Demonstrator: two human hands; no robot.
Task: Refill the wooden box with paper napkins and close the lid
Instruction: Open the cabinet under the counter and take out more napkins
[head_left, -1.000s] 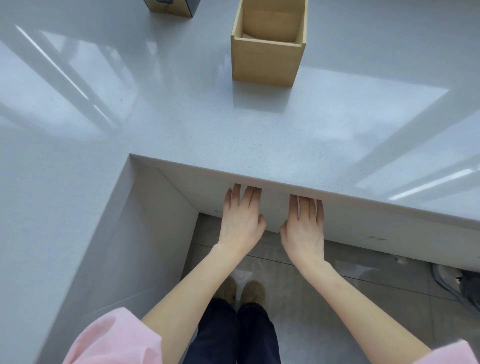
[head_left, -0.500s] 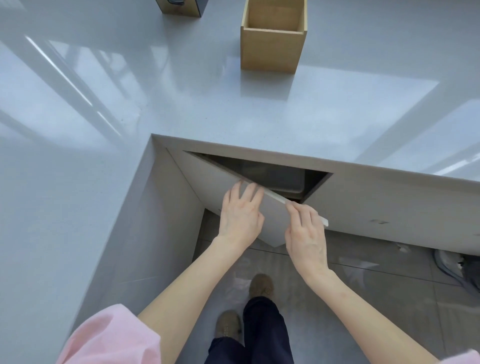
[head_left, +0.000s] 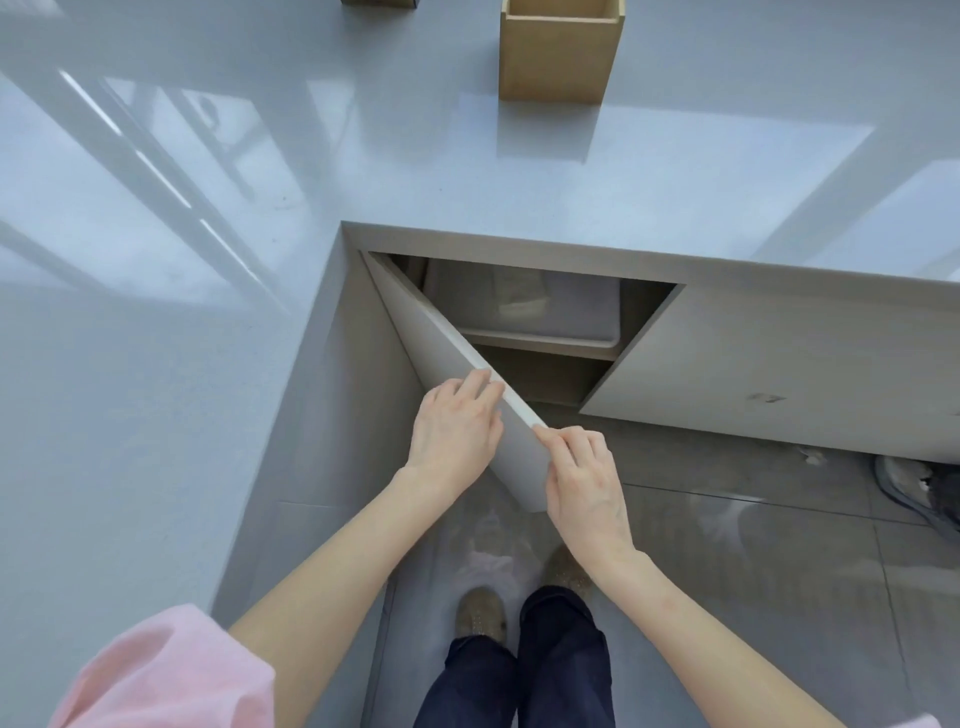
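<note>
From the head view I look down over a glossy grey surface (head_left: 218, 322) that wraps in an L around where I stand. The wooden box (head_left: 560, 54) sits at the far edge of the surface, right of centre, open at the top with no lid on it; its inside is cut off by the frame edge, so I cannot tell what it holds.

Below the surface edge, a grey cabinet door (head_left: 457, 384) stands swung out toward me, hinged on the left. My left hand (head_left: 453, 432) lies against the door's outer face, its fingers (head_left: 475, 384) curled over the top edge and clamped on it. My right hand (head_left: 584, 480) is just to the right and nearer, its fingers (head_left: 563, 439) pinching the same top edge near the door's free corner.

Behind the open door I see a shelf carrying a pale translucent bin (head_left: 524, 312) with something light inside, too blurred to name. To the right, a second cabinet door (head_left: 779, 374) is closed.

Near the bottom, pink sleeves (head_left: 171, 675), dark trousers (head_left: 519, 670) and brown shoes (head_left: 480, 613) stand on a grey tiled floor (head_left: 779, 571).
</note>
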